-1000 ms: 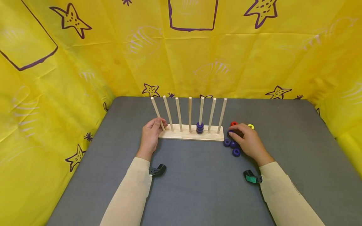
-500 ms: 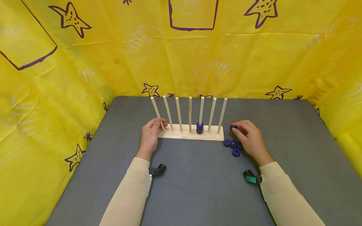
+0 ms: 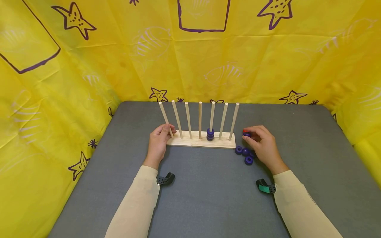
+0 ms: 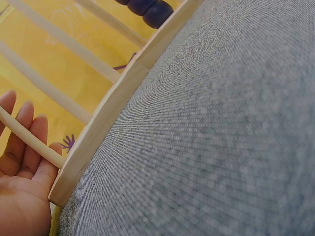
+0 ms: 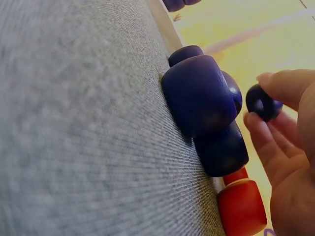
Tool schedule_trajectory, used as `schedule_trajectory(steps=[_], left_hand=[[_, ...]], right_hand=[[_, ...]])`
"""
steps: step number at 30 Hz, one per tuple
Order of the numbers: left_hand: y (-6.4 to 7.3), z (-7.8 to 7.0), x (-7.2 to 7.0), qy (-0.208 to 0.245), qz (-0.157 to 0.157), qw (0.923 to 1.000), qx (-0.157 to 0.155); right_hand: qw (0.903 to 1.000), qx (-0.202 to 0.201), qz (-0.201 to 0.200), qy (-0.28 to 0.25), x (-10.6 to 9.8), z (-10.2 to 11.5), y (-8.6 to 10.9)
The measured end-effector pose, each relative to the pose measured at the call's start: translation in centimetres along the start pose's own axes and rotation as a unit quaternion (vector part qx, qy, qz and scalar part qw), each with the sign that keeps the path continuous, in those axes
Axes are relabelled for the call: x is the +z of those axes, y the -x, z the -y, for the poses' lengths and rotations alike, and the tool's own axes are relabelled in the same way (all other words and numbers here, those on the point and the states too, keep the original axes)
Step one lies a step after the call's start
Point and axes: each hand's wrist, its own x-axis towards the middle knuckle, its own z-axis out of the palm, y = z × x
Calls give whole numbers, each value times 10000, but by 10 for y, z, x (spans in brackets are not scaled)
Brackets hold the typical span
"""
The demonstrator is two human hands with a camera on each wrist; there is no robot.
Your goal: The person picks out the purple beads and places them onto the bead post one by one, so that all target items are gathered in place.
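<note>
A wooden rack (image 3: 196,141) with several upright pegs stands on the table. One peg carries a stack of dark blue beads (image 3: 210,135) at its foot. My left hand (image 3: 157,142) holds the rack's left end, its fingers (image 4: 37,132) wrapping behind the outermost peg (image 4: 29,137). Right of the rack, my right hand (image 3: 263,145) pinches a dark blue ring bead (image 5: 263,102) between thumb and fingertips; its hole shows in the right wrist view. Below that hand lie several loose blue beads (image 3: 248,160). A red bead (image 3: 245,131) shows just behind the pinched one.
The grey cloth-covered table (image 3: 202,198) extends all round the rack. A yellow printed curtain (image 3: 190,66) hangs behind the table and along both sides. In the right wrist view a larger-looking red bead (image 5: 241,206) lies beside the blue ones.
My right hand has shifted slightly right with the blue bead in its fingertips. The yellow bead seen earlier is now hidden behind that hand. My left hand stays on the rack.
</note>
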Motion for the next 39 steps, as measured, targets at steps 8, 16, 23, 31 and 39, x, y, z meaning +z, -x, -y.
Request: schedule_trajectory(steps=[8, 16, 23, 31, 39], left_hand=[[0, 0, 0, 23, 27, 10000, -3], [-1, 0, 0, 40, 39, 10000, 23], [0, 0, 0, 36, 3, 10000, 1], [-1, 0, 0, 27, 37, 10000, -1], [-1, 1, -1, 6, 28, 10000, -16]], right_hand=[[9992, 322, 76, -223, 0, 1, -2], [9995, 237, 3, -187, 1, 5, -4], [9999, -91, -105, -13, 1, 9, -4], [9990, -365, -201, -173, -1, 21, -6], [9980, -497, -236, -296, -2, 31, -7]])
